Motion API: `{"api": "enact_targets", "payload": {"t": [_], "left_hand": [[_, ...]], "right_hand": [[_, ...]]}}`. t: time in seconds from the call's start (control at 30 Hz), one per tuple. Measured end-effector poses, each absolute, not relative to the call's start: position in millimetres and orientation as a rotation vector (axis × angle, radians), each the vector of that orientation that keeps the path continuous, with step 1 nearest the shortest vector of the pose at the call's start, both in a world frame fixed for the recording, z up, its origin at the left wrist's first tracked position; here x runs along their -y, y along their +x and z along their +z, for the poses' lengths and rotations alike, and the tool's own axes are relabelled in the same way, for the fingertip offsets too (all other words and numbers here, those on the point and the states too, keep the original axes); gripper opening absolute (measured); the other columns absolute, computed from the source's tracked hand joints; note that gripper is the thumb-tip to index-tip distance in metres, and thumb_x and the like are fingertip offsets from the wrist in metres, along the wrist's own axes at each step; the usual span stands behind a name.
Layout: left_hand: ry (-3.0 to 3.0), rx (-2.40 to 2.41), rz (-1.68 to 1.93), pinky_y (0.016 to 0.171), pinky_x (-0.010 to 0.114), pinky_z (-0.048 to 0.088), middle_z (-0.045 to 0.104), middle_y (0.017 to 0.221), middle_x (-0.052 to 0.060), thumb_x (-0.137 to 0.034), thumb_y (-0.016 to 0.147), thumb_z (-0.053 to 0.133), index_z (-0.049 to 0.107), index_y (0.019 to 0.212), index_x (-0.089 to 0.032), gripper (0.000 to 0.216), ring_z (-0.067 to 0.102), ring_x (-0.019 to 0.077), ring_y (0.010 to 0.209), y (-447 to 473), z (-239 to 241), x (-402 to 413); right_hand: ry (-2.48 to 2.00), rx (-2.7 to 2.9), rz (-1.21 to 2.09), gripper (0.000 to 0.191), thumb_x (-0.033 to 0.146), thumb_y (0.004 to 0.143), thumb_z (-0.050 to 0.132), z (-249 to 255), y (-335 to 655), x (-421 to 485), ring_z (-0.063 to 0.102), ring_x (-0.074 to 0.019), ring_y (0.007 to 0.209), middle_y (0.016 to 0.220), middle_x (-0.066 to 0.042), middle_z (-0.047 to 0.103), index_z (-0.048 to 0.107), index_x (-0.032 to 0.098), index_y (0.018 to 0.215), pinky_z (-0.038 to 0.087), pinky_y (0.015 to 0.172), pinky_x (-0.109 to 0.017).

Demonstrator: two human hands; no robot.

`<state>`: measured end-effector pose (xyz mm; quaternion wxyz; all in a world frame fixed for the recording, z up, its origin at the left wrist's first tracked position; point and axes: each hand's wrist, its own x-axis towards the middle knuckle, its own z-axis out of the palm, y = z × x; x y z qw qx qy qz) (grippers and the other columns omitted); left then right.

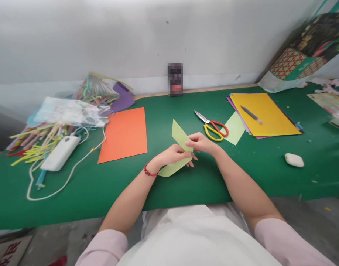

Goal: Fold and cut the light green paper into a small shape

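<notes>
Above the front half of the green table, both hands hold a folded sheet of light green paper (180, 133). My left hand (173, 154), with a red bead bracelet at the wrist, pinches the lower part between thumb and fingers. My right hand (200, 143) grips the paper's right edge, thumb on top. One flap points up and away, and another part shows below my left hand. Some fingers are hidden behind the paper. Scissors (211, 126) with one red and one yellow handle lie just beyond my right hand, partly over another light green sheet (235, 128).
An orange sheet (124, 135) lies left. Beyond it are a white power bank (60, 153) with cable and a heap of paper strips (28, 144). On the right are stacked coloured sheets (271, 118), a pen (251, 114) and a white case (294, 160). A phone (175, 79) leans on the wall.
</notes>
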<state>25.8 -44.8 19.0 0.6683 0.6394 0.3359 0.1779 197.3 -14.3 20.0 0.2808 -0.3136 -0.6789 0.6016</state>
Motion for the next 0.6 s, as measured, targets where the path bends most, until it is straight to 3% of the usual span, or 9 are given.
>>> {"api": "enact_targets", "payload": {"t": [0.6], "left_hand": [[1.484, -0.811, 0.389, 0.075, 0.028, 0.053, 0.074, 0.080, 0.010, -0.047, 0.083, 0.057, 0.071, 0.085, -0.010, 0.039, 0.069, 0.0175, 0.072, 23.0, 17.3, 41.0]], "right_hand": [[-0.905, 1.734, 1.598, 0.054, 0.069, 0.070, 0.057, 10.8, 191.9, 11.6, 0.031, -0.0040, 0.032, 0.043, 0.007, 0.042, 0.053, 0.016, 0.062, 0.021, 0.031, -0.020]]}}
